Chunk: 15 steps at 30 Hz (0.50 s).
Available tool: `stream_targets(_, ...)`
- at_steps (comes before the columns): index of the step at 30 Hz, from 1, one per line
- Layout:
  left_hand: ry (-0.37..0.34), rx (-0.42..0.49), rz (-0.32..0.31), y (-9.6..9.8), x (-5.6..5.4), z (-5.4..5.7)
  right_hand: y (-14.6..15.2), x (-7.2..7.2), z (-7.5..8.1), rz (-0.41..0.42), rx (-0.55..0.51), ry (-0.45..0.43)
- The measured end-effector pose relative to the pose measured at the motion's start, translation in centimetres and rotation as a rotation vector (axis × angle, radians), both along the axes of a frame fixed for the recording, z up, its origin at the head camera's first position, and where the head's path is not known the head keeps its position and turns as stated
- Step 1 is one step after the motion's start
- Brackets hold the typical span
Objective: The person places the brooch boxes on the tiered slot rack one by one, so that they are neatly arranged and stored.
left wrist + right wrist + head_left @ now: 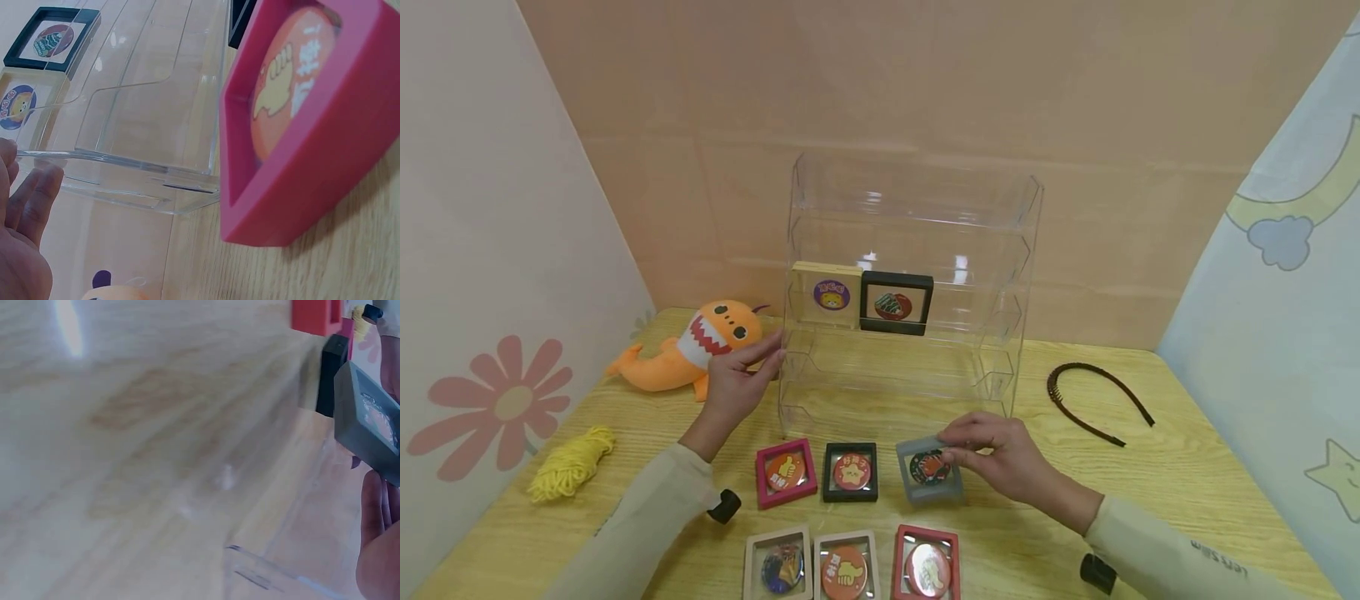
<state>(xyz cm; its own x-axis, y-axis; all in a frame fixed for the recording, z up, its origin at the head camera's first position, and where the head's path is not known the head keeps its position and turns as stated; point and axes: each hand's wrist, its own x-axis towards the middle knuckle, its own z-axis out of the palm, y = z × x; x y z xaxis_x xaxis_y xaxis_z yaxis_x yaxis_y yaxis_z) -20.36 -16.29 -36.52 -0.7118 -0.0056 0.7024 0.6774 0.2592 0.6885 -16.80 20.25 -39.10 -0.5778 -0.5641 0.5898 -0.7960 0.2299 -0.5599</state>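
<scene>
A clear plastic display rack (910,367) with several tiers stands upright on the table. My left hand (741,385) pinches its left side edge, and the left wrist view shows fingers (39,203) against the clear side panel. On one tier, a cream square frame (827,295) and a black frame (897,303) sit side by side, each with a round badge. My right hand (1000,454) pinches the right side of a grey badge frame (929,471) in front of the rack. In the right wrist view the grey frame (369,415) is tilted, its far edge cut off.
Left of the grey one lie a magenta frame (786,472) and another black frame (850,472). Nearer are two beige frames (777,567) and a red frame (927,563). An orange shark plush (662,367), yellow yarn (571,463) and a dark headband (1093,367) flank the rack.
</scene>
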Motion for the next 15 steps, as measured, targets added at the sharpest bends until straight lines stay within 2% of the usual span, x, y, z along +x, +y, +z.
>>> stream_targets(5,0.0,0.002,-0.001,-0.1,-0.1,-0.1,-1.0,-0.3,1.5,-0.024,0.021,-0.036)
stream_targets(12,-0.02,0.011,-0.011,0.0,0.0,-0.1,-3.0,0.2,5.0,-0.032,0.032,-0.04)
stream_targets(15,-0.03,0.016,-0.017,-0.1,0.1,-0.1,-3.6,0.1,5.9,-0.037,0.022,-0.043)
